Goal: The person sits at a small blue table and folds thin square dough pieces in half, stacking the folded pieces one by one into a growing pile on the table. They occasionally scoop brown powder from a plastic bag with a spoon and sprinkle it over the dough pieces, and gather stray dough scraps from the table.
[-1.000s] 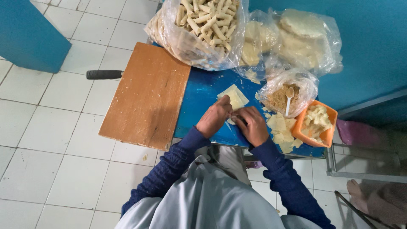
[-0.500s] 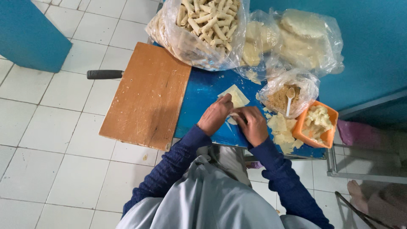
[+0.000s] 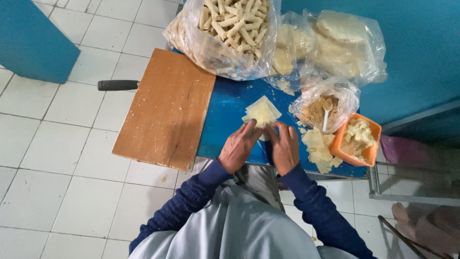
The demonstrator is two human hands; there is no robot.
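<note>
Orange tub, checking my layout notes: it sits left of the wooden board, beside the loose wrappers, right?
Not quite. In the head view the orange tub sits right of the wooden board, at the blue table's far right, beside the loose wrappers.

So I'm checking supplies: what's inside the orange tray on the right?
The orange tray holds a heap of pale yellowish pieces. Whatever lies under the heap is covered.
</note>
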